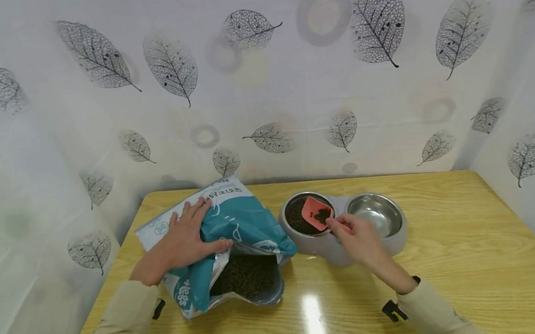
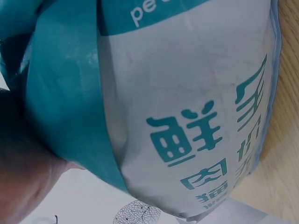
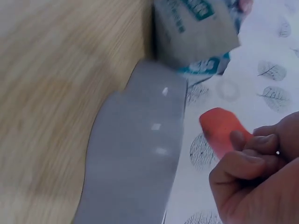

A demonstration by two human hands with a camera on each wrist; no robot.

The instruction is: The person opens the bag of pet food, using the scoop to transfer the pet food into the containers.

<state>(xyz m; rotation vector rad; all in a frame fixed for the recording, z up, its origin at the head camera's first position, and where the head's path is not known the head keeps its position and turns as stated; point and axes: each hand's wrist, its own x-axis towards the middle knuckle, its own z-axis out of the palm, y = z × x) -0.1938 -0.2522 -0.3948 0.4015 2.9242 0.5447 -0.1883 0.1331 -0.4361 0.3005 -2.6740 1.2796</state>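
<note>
"Head view: where is the bag [image 1: 253, 216], and what bears on it?"

"It lies near the worktop [image 1: 466, 237]'s left edge, mouth facing the near edge, kibble [image 1: 248, 278] visible inside. The left hand [image 1: 186, 241] rests across it, fingers spread, thumb beside the mouth. In my judgement, that steadies a limp bag and props its opening."

"Does the left wrist view confirm?"

"Partly. It shows the bag's printed face; the fingertips cannot be made out there."

"And the right hand [image 1: 359, 239]?"

"Well apart from the left, pinching the red scoop [image 1: 310, 209] by its handle end, over the left bowl [image 1: 307, 193]. Some kibble lies on the scoop. Held so far back, the pan is probably free to tilt."

"Touching the stand [image 1: 307, 244]?"

"Right wrist view shows the scoop apart from its rim."

"Why is the stand there?"

"Probably for a short reach: it sits just beside the bag, toward the far edge. Contact between them, I cannot tell. Kibble lies in the left bowl; bare metal shows in the right bowl [image 1: 385, 218]."
</note>
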